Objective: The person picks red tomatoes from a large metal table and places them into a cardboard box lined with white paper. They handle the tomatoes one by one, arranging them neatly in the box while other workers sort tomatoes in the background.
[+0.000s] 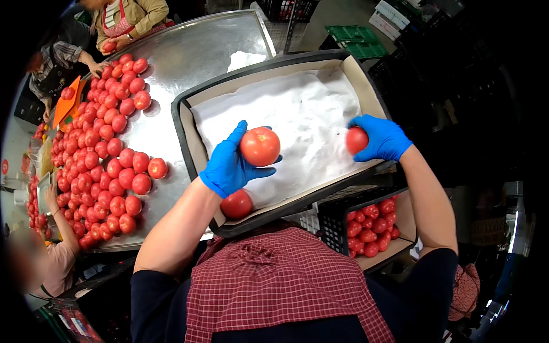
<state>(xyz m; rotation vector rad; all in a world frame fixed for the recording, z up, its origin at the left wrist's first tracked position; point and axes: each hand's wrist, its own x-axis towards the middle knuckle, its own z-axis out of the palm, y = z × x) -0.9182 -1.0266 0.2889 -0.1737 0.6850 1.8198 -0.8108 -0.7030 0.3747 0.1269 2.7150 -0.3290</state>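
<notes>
In front of me is a black plastic crate [191, 165] lined with cardboard and white paper [300, 128]. My left hand [231, 160], in a blue glove, holds a large red tomato [260, 146] above the paper, its stem scar facing up. Another tomato [236, 204] rests in the crate's near left corner, partly beneath my left wrist. At the crate's right side my right hand [379, 139], also gloved in blue, has its fingers around a tomato [357, 140]. Whether that tomato touches the paper, I cannot tell.
A steel table [171, 55] at the left bears many tomatoes [92, 158]. Several co-workers stand around it, one with a hand [98, 68] on the tomatoes. Below the crate's right side stands a lined crate of tomatoes [407, 214]. Green crates [356, 40] lie beyond.
</notes>
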